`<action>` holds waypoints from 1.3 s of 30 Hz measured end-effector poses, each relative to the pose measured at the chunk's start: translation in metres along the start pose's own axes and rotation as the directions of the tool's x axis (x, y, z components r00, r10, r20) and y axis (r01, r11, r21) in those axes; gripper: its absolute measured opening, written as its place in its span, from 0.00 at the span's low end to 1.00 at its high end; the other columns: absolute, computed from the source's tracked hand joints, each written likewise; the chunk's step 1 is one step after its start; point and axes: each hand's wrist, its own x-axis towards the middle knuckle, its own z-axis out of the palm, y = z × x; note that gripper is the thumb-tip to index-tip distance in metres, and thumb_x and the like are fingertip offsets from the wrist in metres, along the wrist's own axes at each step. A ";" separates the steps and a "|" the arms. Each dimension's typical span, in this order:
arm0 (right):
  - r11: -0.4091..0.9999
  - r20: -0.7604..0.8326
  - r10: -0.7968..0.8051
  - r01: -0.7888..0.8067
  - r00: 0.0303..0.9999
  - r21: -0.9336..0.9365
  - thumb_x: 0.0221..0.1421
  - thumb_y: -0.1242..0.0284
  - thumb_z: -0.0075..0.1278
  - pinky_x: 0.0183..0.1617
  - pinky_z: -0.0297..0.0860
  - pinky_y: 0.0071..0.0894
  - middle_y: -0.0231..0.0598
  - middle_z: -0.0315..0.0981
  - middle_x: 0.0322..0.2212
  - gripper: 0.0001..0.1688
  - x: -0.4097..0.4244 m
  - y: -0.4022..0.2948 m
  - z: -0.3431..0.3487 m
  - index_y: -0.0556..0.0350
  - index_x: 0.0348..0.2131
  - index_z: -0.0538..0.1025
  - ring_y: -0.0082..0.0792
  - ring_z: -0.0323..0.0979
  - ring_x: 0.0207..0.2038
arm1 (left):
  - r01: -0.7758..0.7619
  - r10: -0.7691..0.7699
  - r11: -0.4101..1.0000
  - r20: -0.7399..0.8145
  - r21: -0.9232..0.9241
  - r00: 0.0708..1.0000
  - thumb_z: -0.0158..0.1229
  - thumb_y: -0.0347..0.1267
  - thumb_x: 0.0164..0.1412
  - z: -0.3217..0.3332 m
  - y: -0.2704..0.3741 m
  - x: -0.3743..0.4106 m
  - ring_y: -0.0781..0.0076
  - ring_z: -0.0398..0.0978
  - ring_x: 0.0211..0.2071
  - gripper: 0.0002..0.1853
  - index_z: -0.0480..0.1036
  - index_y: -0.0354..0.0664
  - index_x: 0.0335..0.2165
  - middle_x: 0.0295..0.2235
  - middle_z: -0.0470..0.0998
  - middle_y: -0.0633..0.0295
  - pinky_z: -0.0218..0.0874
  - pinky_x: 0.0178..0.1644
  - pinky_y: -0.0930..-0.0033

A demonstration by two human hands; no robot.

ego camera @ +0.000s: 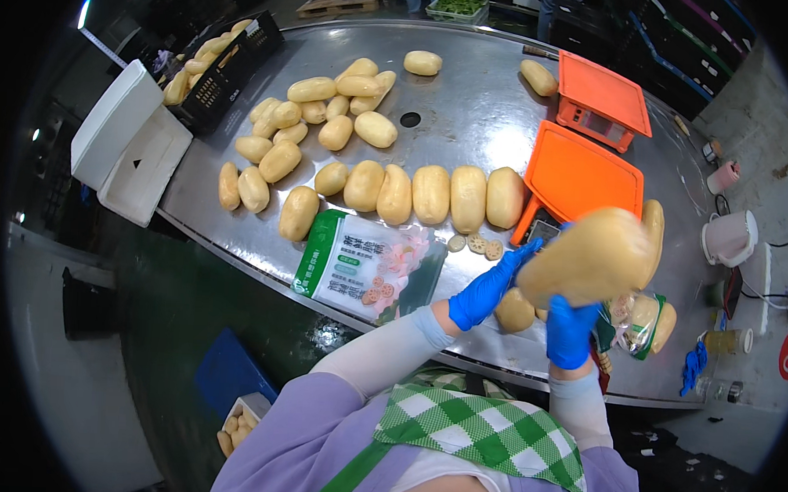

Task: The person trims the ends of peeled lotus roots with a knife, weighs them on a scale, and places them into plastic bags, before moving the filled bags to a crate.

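Note:
A large peeled lotus root segment point(581, 257), slightly blurred, is held up between my hands at the right. My left hand point(491, 290), in a blue glove, reaches to its left side, with the fingertips partly hidden behind it. My right hand point(570, 329), also blue-gloved, grips its lower end. A row of lotus root segments point(430, 193) lies across the steel table, with a looser pile point(336, 133) beyond. Printed plastic bags point(367, 264) lie flat near the front edge, beside a few small cut slices point(477, 244). A filled clear bag point(641, 323) rests right of my right hand.
Two orange scales, one point(585, 172) near the row and one point(601, 97) behind, stand at the right. A black crate of roots point(224, 67) and a white foam box point(144, 162) are at the left. A pink-white kettle point(731, 237) and cups line the right wall.

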 end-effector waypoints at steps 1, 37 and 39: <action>0.998 -0.039 -0.060 0.060 0.997 0.019 0.44 0.65 0.62 0.57 0.62 0.39 0.45 0.55 0.57 0.49 0.004 -0.011 0.003 0.61 0.59 0.55 0.40 0.58 0.58 | 0.064 -0.084 0.964 -0.066 -0.259 0.994 0.37 0.57 0.63 -0.010 -0.007 -0.002 0.60 0.53 0.61 0.39 0.49 0.43 0.62 0.61 0.54 0.56 0.43 0.64 0.64; -0.164 0.085 -0.198 0.053 0.977 -0.985 0.44 0.60 0.59 0.55 0.57 0.56 0.46 0.58 0.57 0.44 0.165 0.038 -0.091 0.35 0.59 0.60 0.47 0.63 0.54 | -0.136 0.109 0.198 0.116 0.971 0.987 0.59 0.37 0.51 -0.057 -0.024 -0.088 0.48 0.59 0.57 0.35 0.59 0.43 0.57 0.58 0.59 0.49 0.50 0.60 0.54; -0.193 0.115 -0.258 0.065 0.959 -0.979 0.50 0.52 0.53 0.56 0.56 0.54 0.46 0.56 0.58 0.40 0.161 0.040 -0.098 0.36 0.60 0.59 0.47 0.62 0.55 | -0.102 0.158 0.205 0.070 0.973 0.985 0.58 0.38 0.54 -0.067 -0.025 -0.102 0.48 0.60 0.56 0.31 0.62 0.41 0.55 0.58 0.60 0.48 0.52 0.60 0.55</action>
